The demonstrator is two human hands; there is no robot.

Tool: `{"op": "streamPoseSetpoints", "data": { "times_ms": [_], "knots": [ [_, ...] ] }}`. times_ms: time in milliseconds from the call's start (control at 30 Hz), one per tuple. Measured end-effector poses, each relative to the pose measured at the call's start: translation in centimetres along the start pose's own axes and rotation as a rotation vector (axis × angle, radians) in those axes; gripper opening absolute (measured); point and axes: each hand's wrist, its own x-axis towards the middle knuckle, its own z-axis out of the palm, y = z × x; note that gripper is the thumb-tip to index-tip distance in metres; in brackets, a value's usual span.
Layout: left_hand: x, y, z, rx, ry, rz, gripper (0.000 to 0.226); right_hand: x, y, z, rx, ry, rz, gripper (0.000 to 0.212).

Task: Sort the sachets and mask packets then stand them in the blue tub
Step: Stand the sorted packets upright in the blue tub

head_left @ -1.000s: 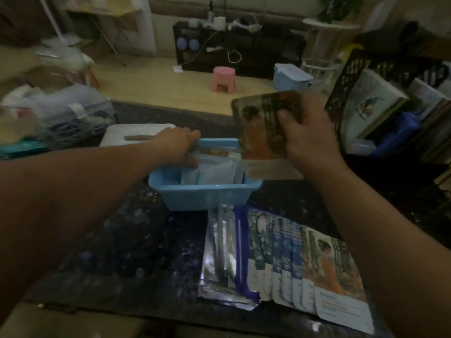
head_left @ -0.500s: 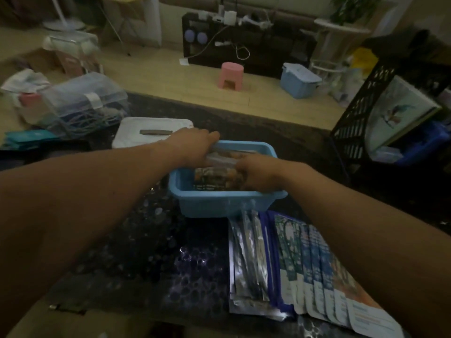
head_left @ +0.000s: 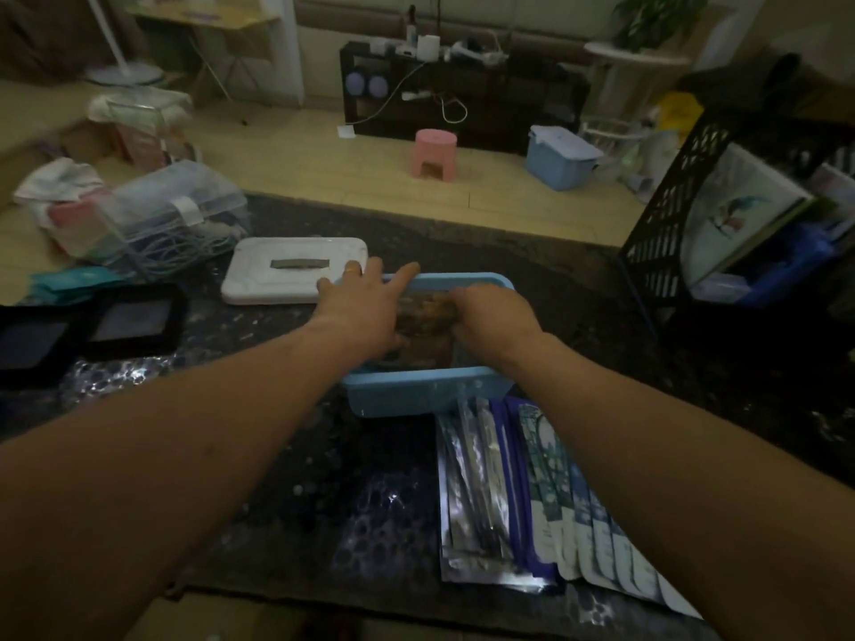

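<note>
The blue tub [head_left: 416,397] stands mid-table on the dark counter. Both hands reach into it. My left hand [head_left: 365,307] lies over the tub's left side with fingers spread toward the far rim. My right hand [head_left: 490,316] is curled down on an orange-brown mask packet [head_left: 425,326] standing inside the tub. In front of the tub lies a fanned row of packets: silver sachets [head_left: 476,497] on the left, blue-and-white mask packets [head_left: 578,515] on the right, partly hidden by my right forearm.
A white lid [head_left: 287,270] lies left of the tub. Black cases [head_left: 88,326] and a clear storage box [head_left: 162,215] sit at the far left. A black mesh rack [head_left: 684,215] with books stands at the right. The table's near edge runs along the bottom.
A second ago my right hand held the orange-brown packet above the tub. It has since gone down into the tub with the packet. My left hand has spread its fingers over the tub.
</note>
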Motion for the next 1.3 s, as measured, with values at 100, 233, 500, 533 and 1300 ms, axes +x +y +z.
{"op": "streamPoseSetpoints", "data": {
  "times_ms": [100, 233, 500, 533, 1300],
  "knots": [
    [0.3, 0.1, 0.1, -0.004, 0.03, -0.001, 0.098, -1.9, 0.7, -1.0, 0.222, 0.249, 0.038, 0.022],
    [0.7, 0.5, 0.0, 0.012, 0.039, -0.021, 0.093, -10.7, 5.2, -2.7, 0.51, 0.468, 0.241, 0.027],
    [0.7, 1.0, -0.2, 0.032, 0.051, -0.038, 0.097, -28.9, 14.1, 9.2, 0.114, -0.071, 0.818, 0.099],
    [0.6, 1.0, -0.3, 0.033, 0.049, -0.042, 0.098, -28.7, 13.3, 9.6, 0.128, -0.04, 0.811, 0.095],
    [0.5, 1.4, -0.9, 0.04, 0.034, -0.031, 0.099, -23.4, 3.3, 6.1, 0.394, 0.061, 0.827, 0.098]
  ]
}}
